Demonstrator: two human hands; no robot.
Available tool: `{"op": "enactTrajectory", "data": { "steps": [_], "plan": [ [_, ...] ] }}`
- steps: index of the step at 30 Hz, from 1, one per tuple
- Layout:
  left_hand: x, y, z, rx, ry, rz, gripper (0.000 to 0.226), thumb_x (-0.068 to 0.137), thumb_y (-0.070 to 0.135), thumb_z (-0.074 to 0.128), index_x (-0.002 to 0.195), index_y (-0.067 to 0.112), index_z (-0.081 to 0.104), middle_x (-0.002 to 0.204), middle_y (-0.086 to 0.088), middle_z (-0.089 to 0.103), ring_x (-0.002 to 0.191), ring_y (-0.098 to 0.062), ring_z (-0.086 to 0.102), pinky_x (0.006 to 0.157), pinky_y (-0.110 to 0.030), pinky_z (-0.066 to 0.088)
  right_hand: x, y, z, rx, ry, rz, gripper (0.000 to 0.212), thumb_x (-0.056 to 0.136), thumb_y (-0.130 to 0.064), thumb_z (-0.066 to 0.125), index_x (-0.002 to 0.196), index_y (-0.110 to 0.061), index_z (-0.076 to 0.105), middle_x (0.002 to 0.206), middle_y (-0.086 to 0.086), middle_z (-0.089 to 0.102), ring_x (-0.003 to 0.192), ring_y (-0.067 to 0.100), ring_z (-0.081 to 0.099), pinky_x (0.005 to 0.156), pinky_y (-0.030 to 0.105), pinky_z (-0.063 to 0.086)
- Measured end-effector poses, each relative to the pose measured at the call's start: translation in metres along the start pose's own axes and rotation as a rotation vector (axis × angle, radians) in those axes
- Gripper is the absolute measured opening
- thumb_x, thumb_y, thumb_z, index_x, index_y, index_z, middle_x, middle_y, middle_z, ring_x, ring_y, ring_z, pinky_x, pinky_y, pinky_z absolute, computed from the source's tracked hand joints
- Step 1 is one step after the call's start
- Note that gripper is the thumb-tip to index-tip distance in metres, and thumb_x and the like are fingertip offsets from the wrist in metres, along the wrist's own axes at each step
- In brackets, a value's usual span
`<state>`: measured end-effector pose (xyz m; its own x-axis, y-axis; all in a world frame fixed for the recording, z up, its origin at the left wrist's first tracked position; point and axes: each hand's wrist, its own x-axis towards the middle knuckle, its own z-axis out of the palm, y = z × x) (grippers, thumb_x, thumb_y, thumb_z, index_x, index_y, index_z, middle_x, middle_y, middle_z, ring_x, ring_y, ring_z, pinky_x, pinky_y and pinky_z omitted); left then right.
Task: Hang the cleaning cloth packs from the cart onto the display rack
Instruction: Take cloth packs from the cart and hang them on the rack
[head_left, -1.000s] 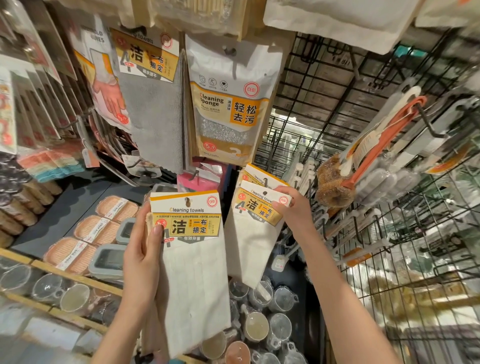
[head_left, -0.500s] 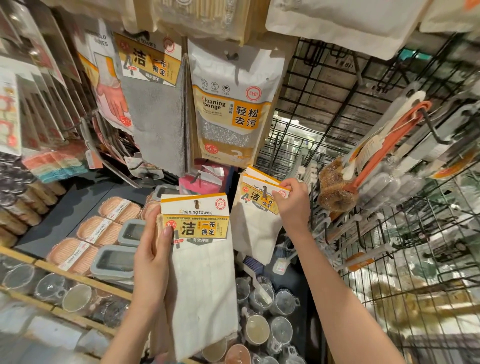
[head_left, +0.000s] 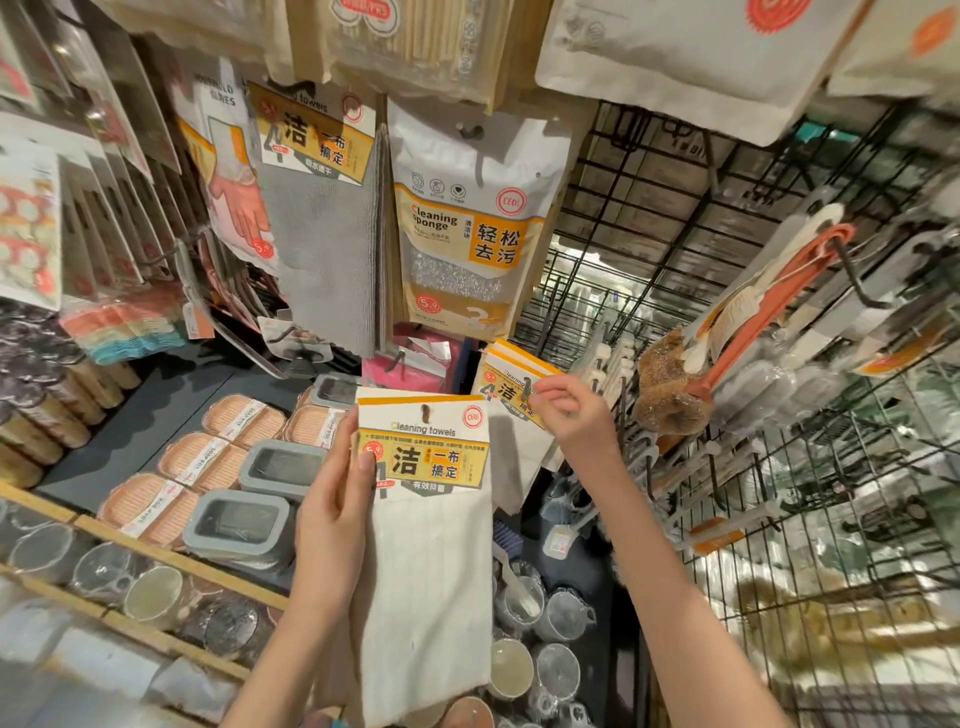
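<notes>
My left hand (head_left: 332, 514) grips a white cleaning towel pack (head_left: 431, 561) by its left edge, thumb on the yellow label, holding it upright in the middle of the view. To its right my right hand (head_left: 571, 415) pinches the header card of another white cleaning towel pack (head_left: 511, 415) at its hang hole, where a metal hook tip shows. That pack hangs in front of others of the same kind, below the cleaning sponge bags (head_left: 467, 228). A grey towel pack (head_left: 327, 234) hangs higher on the rack.
Black wire grid panels (head_left: 675, 249) with brushes (head_left: 675, 384) on hooks fill the right. Glove packs (head_left: 228, 171) hang at the left. Below lie soap boxes (head_left: 197, 462), grey containers (head_left: 244, 525) and glass cups (head_left: 519, 665) on shelves with wooden rails.
My right hand has moved its pack up and back onto the hook behind the sponge bags. My left hand has lifted its pack slightly up and to the right.
</notes>
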<state>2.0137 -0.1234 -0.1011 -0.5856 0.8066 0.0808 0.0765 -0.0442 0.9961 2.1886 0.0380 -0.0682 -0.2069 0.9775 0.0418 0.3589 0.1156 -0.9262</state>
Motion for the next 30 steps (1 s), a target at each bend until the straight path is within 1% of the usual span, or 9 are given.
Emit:
{"op": "enactTrajectory", "data": {
  "steps": [3, 5, 11, 15, 18, 22, 25, 27, 30],
  "plan": [
    [-0.004, 0.002, 0.009, -0.007, -0.032, -0.005, 0.042, 0.093, 0.039, 0.046, 0.133, 0.047, 0.04, 0.138, 0.032, 0.044, 0.131, 0.01, 0.036, 0.107, -0.011, 0.031, -0.019, -0.016, 0.009, 0.108, -0.216, 0.025, 0.013, 0.093, -0.015, 0.056, 0.097, -0.021, 0.067, 0.105, -0.001, 0.065, 0.101, 0.009, 0.06, 0.088, 0.028, 0.051],
    [-0.007, 0.002, 0.013, 0.0, -0.027, -0.011, 0.041, 0.093, 0.041, 0.047, 0.132, 0.051, 0.04, 0.137, 0.03, 0.045, 0.129, 0.011, 0.039, 0.1, -0.004, 0.032, -0.028, -0.021, 0.014, 0.082, -0.268, -0.033, 0.016, 0.093, -0.019, 0.056, 0.104, -0.019, 0.067, 0.11, -0.002, 0.06, 0.097, -0.006, 0.057, 0.086, 0.013, 0.046],
    [-0.018, 0.0, 0.017, -0.033, -0.019, -0.01, 0.044, 0.094, 0.038, 0.047, 0.138, 0.039, 0.045, 0.136, 0.014, 0.056, 0.127, -0.003, 0.049, 0.105, -0.028, 0.041, -0.042, -0.019, 0.014, -0.067, -0.24, -0.098, 0.027, 0.077, -0.017, 0.075, 0.097, -0.026, 0.059, 0.104, -0.012, 0.049, 0.096, 0.001, 0.051, 0.084, 0.01, 0.041],
    [-0.025, 0.004, 0.022, -0.028, -0.026, -0.01, 0.037, 0.094, 0.038, 0.044, 0.129, 0.048, 0.047, 0.122, 0.026, 0.061, 0.117, 0.006, 0.053, 0.09, -0.009, 0.041, -0.044, -0.02, 0.007, -0.121, -0.275, -0.064, 0.029, 0.077, -0.02, 0.076, 0.085, -0.033, 0.052, 0.093, -0.017, 0.054, 0.083, -0.013, 0.053, 0.069, 0.006, 0.044],
    [-0.026, 0.005, 0.023, -0.044, -0.052, 0.008, 0.032, 0.097, 0.033, 0.046, 0.128, 0.032, 0.051, 0.122, 0.015, 0.063, 0.115, -0.003, 0.057, 0.093, -0.017, 0.045, -0.044, -0.021, 0.0, -0.125, -0.27, -0.066, 0.029, 0.077, -0.017, 0.075, 0.082, -0.031, 0.05, 0.089, -0.016, 0.057, 0.078, -0.024, 0.051, 0.065, 0.001, 0.041],
    [-0.024, 0.006, 0.022, -0.059, -0.054, -0.013, 0.032, 0.096, 0.033, 0.051, 0.128, 0.032, 0.053, 0.126, 0.014, 0.062, 0.118, -0.005, 0.056, 0.1, -0.032, 0.045, -0.044, -0.023, -0.003, -0.055, -0.261, -0.073, 0.028, 0.078, -0.011, 0.075, 0.084, -0.024, 0.05, 0.091, -0.014, 0.056, 0.08, -0.022, 0.053, 0.064, 0.002, 0.042],
    [-0.024, 0.007, 0.018, -0.079, -0.048, -0.015, 0.03, 0.095, 0.04, 0.05, 0.125, 0.037, 0.054, 0.121, 0.02, 0.063, 0.113, -0.001, 0.058, 0.092, -0.02, 0.046, -0.043, -0.024, -0.007, -0.013, -0.259, -0.077, 0.028, 0.077, -0.008, 0.074, 0.083, -0.022, 0.051, 0.09, -0.009, 0.058, 0.081, -0.014, 0.058, 0.067, 0.006, 0.045],
    [-0.024, 0.009, 0.016, -0.089, -0.029, -0.003, 0.032, 0.095, 0.046, 0.043, 0.125, 0.039, 0.054, 0.121, 0.026, 0.061, 0.113, 0.007, 0.055, 0.085, -0.005, 0.041, -0.042, -0.022, -0.011, 0.041, -0.244, -0.046, 0.027, 0.077, -0.007, 0.074, 0.083, -0.022, 0.052, 0.093, -0.001, 0.061, 0.09, 0.007, 0.064, 0.076, 0.025, 0.053],
    [-0.022, 0.009, 0.014, -0.119, 0.004, -0.012, 0.029, 0.1, 0.038, 0.041, 0.125, 0.039, 0.054, 0.122, 0.027, 0.059, 0.115, 0.008, 0.052, 0.087, -0.007, 0.04, -0.04, -0.019, -0.017, 0.12, -0.22, -0.002, 0.027, 0.077, -0.004, 0.073, 0.084, -0.019, 0.052, 0.1, 0.012, 0.063, 0.091, 0.024, 0.066, 0.07, 0.033, 0.057]
  ]
}}
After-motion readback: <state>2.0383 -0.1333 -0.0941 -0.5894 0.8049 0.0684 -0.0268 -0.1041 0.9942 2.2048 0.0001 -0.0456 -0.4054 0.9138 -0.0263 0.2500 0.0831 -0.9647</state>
